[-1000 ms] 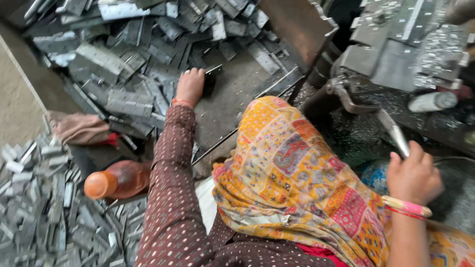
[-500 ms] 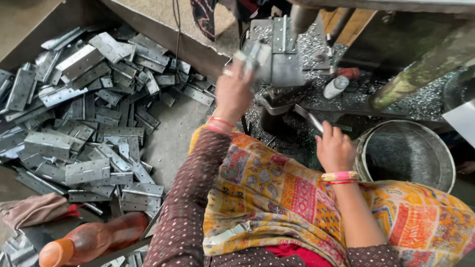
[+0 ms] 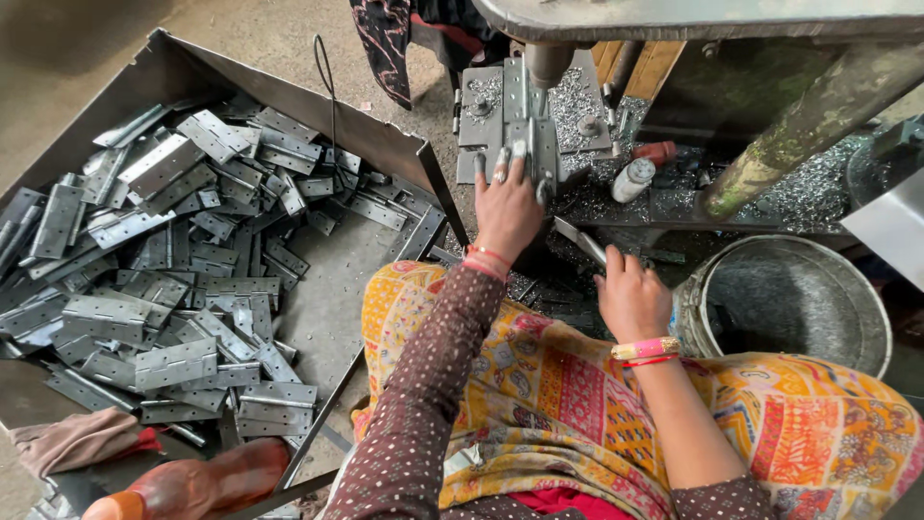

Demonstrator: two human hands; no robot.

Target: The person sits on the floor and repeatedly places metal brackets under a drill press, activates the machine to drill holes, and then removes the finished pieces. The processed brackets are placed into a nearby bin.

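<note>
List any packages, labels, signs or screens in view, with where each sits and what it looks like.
Small white bottle: lies on the machine bed beside a red cap, right of the left hand; no label readable.
Orange plastic bottle: lies at bottom left, below the tray; no label shows.
No signs or screens.

Left hand covers the hinge part on the press plate; orange bottle cropped at bottom edge; right hand's grip on the metal strip unclear.

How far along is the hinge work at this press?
Done: nothing finished can be told apart. In hand: the left hand holds a grey metal hinge plate on the press bed under the ram; the right hand grips a flat metal tool. Left: a large pile of grey hinges fills the metal tray.
</note>
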